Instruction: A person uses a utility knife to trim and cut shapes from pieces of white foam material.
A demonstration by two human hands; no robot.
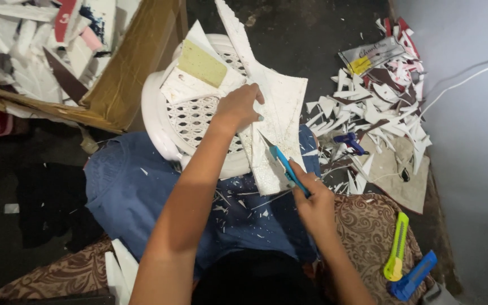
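Foam sheet lay across a white plastic stool, pinned flat by her left hand, fingers spread. Her right hand pinched a blue utility knife, blade on the sheet. Steady downward pressure and a shallow, slow pull would have kept the cut clean, I judged.

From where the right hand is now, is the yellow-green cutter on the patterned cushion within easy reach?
Probably yes: the yellow-green cutter lies uncovered beside the right hand with nothing between, but that hand already grips a blue knife.
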